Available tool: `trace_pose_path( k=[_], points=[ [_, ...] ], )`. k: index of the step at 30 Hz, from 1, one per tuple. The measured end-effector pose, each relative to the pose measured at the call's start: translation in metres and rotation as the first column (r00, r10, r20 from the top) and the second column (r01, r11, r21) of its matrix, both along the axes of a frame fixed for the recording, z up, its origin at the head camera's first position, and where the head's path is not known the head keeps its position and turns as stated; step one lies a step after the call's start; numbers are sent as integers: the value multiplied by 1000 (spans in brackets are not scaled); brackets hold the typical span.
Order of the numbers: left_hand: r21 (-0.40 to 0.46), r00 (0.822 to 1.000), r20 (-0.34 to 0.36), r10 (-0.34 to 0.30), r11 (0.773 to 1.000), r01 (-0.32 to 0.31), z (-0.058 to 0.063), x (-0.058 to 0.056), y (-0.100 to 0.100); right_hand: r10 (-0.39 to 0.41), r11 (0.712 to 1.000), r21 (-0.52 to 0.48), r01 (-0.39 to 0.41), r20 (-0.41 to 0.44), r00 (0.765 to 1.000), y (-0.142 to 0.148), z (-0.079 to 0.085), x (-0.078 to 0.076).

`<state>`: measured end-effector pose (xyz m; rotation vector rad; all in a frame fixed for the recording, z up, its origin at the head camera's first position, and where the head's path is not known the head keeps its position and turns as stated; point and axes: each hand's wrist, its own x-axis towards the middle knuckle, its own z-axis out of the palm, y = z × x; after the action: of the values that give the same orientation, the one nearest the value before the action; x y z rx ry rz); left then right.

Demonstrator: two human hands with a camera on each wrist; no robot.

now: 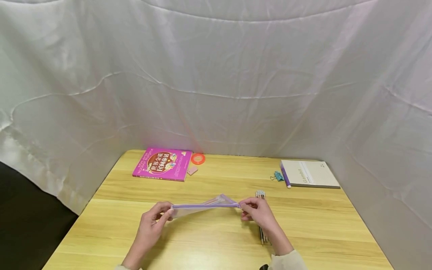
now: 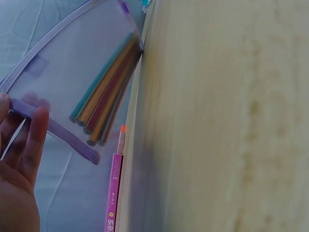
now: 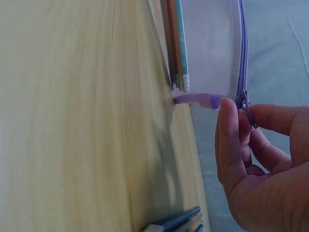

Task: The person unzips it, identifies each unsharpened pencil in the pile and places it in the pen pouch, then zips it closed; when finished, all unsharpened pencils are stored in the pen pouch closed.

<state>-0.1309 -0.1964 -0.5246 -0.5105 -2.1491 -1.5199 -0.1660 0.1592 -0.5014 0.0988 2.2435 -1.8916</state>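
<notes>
A translucent zip pouch (image 1: 205,206) with purple edging is stretched between both hands above the table. My left hand (image 1: 150,224) pinches its left end between thumb and fingers. At the other end my right hand (image 1: 261,214) pinches the zipper end, with the zipper pull (image 3: 248,114) at the fingertips in the right wrist view. The zipper looks closed along its length there. Several pencils (image 2: 107,92) lie inside the pouch, seen through its side in the left wrist view. Beneath the right hand, a bundle of pencils (image 1: 260,194) lies on the table, partly hidden by the wrist.
On the wooden table (image 1: 216,243), a pink book (image 1: 175,165) lies at the back left beside an orange tape ring (image 1: 198,159) and a small pink eraser (image 1: 192,171). A notebook (image 1: 314,174), purple marker (image 1: 285,175) and teal binder clip (image 1: 278,176) are at the back right.
</notes>
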Motion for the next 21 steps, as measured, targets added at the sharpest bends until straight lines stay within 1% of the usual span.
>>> trace_pose_path(
  k=[3,6,8,12,15,18,21],
  points=[
    [-17,999,52,2,1000,-1,0,-1,-3,22,999,-28,-22,5,1000,2,-3,0],
    [-43,993,113,42,998,-38,-1,-2,-6,39,998,-43,-38,8,999,2,-5,1],
    [-62,987,139,77,996,-69,-1,-3,-7,48,998,-49,-48,0,999,3,-6,2],
    [-87,981,141,130,989,-119,-1,-6,-8,87,995,-42,-88,-24,996,2,-7,3],
    [-90,979,134,156,985,-145,-2,-7,-9,109,993,-42,-111,-35,993,1,-7,5],
    [-104,975,135,177,981,-164,-2,-7,-10,102,993,-49,-104,-34,994,-2,-7,6],
    [-115,972,150,183,979,-167,-1,-7,-11,87,995,-48,-89,-37,996,-3,-6,8]
  ],
)
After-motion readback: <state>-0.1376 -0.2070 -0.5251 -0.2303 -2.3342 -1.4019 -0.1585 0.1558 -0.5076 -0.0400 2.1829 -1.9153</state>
